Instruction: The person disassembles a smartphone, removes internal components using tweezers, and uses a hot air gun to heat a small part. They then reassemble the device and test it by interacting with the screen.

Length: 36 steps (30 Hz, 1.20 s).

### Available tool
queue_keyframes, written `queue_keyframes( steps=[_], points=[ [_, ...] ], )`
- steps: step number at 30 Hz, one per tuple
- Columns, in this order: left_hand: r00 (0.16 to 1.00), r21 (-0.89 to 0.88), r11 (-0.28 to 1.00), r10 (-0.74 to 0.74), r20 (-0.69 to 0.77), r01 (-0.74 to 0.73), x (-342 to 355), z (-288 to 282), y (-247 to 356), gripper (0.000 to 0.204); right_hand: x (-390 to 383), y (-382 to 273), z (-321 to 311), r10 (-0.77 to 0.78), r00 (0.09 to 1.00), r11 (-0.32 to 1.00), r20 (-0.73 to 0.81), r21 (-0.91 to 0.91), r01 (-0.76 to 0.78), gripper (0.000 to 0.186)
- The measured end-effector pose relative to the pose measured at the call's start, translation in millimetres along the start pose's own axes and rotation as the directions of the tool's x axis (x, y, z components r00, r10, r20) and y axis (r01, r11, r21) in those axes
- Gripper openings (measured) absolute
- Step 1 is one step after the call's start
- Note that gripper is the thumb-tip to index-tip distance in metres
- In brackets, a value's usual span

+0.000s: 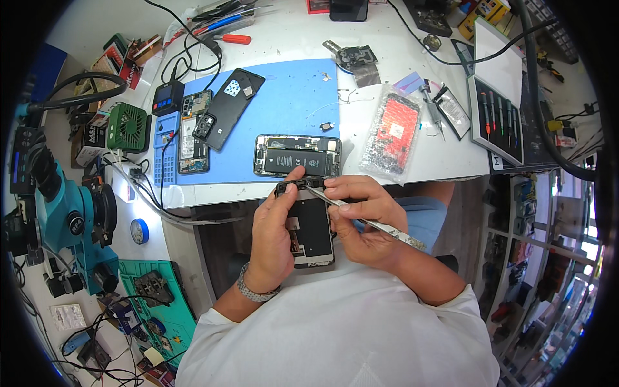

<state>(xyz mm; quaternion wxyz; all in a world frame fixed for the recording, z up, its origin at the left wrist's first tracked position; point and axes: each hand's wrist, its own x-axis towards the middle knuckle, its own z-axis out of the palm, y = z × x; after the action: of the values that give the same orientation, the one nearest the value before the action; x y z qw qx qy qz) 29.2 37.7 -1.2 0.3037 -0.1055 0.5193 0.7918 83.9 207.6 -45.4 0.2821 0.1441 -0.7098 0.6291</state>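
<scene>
My left hand (274,226) is closed on a phone screen panel (314,232), its dark inner side facing up. Thumb and forefinger pinch the panel's far end, where small black parts (300,185) sit. In my right hand (371,222) are metal tweezers (380,226), slanting with their tips at those parts; whether the tips grip anything is too small to tell. Just beyond my hands, an opened phone body (298,156) lies on a blue mat (280,97), its black battery showing.
Left on the mat are another opened phone (195,145) and a dark back cover (233,106). A bubble-wrapped red panel (392,135) and a screwdriver case (495,119) lie right. A teal microscope (74,219), green fan (127,126) and cables crowd the left. Shelves (535,251) stand right.
</scene>
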Motion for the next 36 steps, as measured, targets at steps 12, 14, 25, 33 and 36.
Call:
queue_keyframes(
  steps=[12,14,25,33,36],
  points=[
    [0.996,-0.008,1.0,0.021,0.083,-0.021,0,2,5,0.053,-4,-12,0,0.337,0.94,0.904,-0.057,0.298,-0.306,0.015],
    [0.996,-0.005,0.999,0.033,0.082,-0.033,-1,4,5,0.053,-3,-13,1,0.389,0.919,0.869,-0.071,0.359,-0.34,0.014],
    [0.994,-0.005,0.999,0.039,0.099,-0.039,2,0,1,0.06,2,-20,-1,0.548,0.834,0.76,-0.056,0.451,-0.469,0.018],
    [0.99,0.001,0.999,0.048,0.13,-0.048,0,0,1,0.06,2,-24,3,0.658,0.74,0.667,-0.143,0.567,-0.483,0.016],
    [0.991,0.027,0.998,0.059,0.117,-0.062,-1,0,0,0.062,2,-21,-1,0.712,0.691,0.616,-0.125,0.585,-0.528,0.016]
  ],
)
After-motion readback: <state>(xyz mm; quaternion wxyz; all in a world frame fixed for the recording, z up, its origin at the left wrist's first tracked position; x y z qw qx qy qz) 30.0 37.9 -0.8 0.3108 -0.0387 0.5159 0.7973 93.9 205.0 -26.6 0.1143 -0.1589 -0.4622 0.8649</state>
